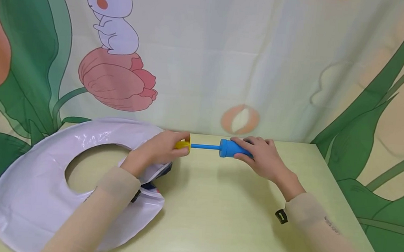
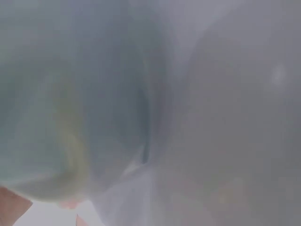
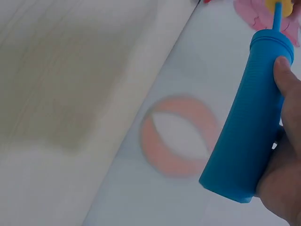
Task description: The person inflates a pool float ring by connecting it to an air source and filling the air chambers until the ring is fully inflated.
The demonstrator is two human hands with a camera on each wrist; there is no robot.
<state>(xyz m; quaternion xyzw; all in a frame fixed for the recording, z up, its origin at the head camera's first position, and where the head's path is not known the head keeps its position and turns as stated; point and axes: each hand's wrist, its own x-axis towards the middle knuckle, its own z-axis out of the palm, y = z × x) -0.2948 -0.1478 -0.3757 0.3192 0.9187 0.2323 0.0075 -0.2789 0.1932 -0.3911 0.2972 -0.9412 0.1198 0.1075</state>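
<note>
A blue hand pump (image 1: 236, 149) is held level above the table, its thin blue rod (image 1: 205, 147) drawn partly out. My right hand (image 1: 261, 156) grips the pump's blue barrel (image 3: 249, 117), thumb along its side. On the rod's other end is a yellow handle (image 1: 183, 145), which my left hand (image 1: 161, 146) holds between thumb and fingers. Beneath the left forearm lies a white inflatable swim ring (image 1: 33, 192), wrinkled and soft-looking, with dark parts near its right side. The left wrist view is blurred and filled mostly by pale material close to the camera.
The pale wooden table (image 1: 215, 222) extends under both arms. Behind its far edge hangs a printed curtain (image 1: 200, 62) with a rabbit and flowers. Dark tags (image 1: 281, 216) hang at the sleeves.
</note>
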